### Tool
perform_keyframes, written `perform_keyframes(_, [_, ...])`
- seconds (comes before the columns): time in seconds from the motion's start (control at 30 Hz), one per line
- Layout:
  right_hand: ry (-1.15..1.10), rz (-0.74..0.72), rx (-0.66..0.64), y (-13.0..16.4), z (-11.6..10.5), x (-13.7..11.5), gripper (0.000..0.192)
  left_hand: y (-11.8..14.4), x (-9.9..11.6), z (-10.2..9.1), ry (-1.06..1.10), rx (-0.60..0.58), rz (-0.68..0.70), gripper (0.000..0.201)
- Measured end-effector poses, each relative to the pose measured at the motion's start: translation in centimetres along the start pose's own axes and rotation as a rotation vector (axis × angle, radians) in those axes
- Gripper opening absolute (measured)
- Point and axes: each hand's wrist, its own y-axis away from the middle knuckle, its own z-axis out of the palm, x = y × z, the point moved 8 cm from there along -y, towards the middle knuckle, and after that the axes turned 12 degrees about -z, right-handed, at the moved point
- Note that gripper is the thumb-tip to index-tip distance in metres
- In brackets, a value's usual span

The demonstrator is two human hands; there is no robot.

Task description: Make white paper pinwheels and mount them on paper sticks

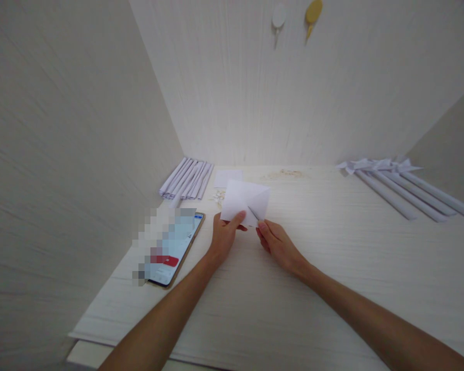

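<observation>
A white square of paper [235,198] is held up between my two hands above the table. My left hand [225,234] grips its lower left edge, thumb on top and fingers underneath. The lower right corner is pinched by my right hand [276,239] between thumb and fingers. Faint crease lines cross the sheet, and a thin dark line, like a slit, runs from near its middle toward the right fingertips. Behind it, another white paper square [228,178] lies flat on the table. The fingers under the sheet are partly hidden.
Several rolled paper tubes [187,178] lie at the back left, with small scraps [218,196] nearby. A phone [178,247] rests to the left. Several paper pinwheels on rolled sticks [406,188] lie at the right. Two hooks, white [279,16] and yellow [313,11], are on the back wall.
</observation>
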Motion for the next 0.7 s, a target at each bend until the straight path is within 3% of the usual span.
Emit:
perform_keyframes(0.27, [0.022,-0.008,-0.005,-0.1,-0.1,-0.2,0.038,0.1,1.8,-1.2,0.005,0.040,0.165,0.014])
perform_keyframes(0.47, [0.003,0.027,-0.011,0.0,-0.1,0.0,0.038,-0.1,2.3,-3.2,0.034,0.228,0.187,0.022])
perform_keyframes(0.7, [-0.107,0.007,0.031,0.2,-0.4,0.3,0.037,-0.6,1.8,-3.5,0.247,0.252,0.112,0.027])
